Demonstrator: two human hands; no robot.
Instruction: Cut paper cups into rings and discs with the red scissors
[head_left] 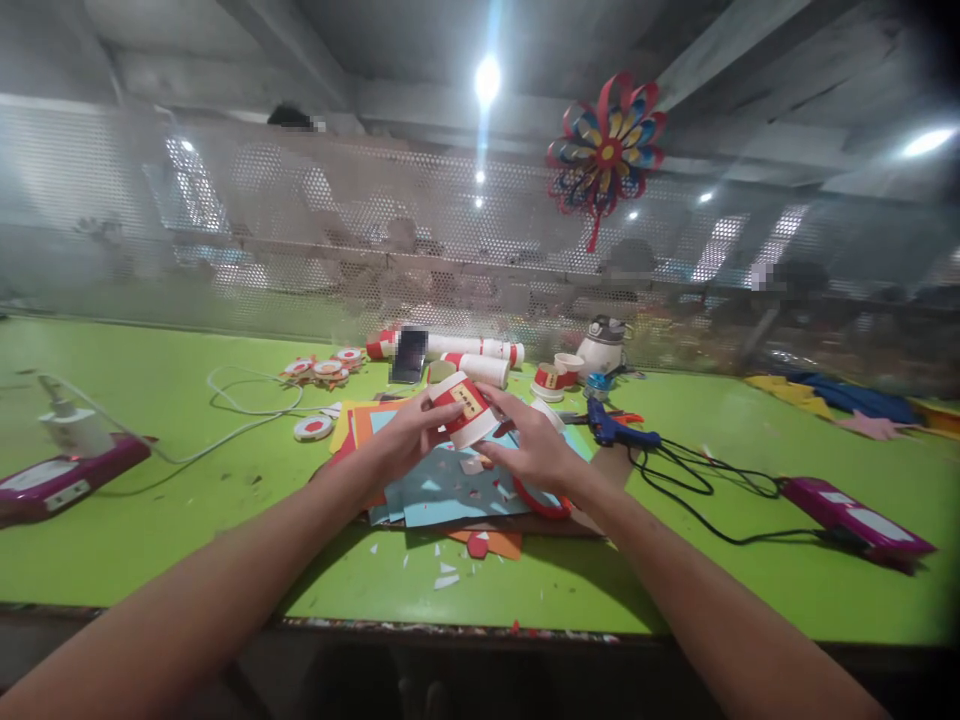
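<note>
A red and white paper cup [465, 408], tilted on its side, is held up over the middle of the table. My left hand [414, 432] grips it from the left, with the thumb across the printed yellow label. On the other side, my right hand [536, 440] curves around the cup's right edge, fingers above and thumb below. Beneath both hands lies a stack of coloured paper [442, 497], light blue on top, scattered with paper scraps. Red-orange scissor handles [544, 498] show partly under my right hand.
A blue glue gun [619, 428] with a black cable lies right, near a purple power strip [855, 518]. Another power strip [82, 475] with a white charger sits left. Behind are a phone [409, 356], stacked paper cups [480, 370] and round red-white paper pieces [330, 372].
</note>
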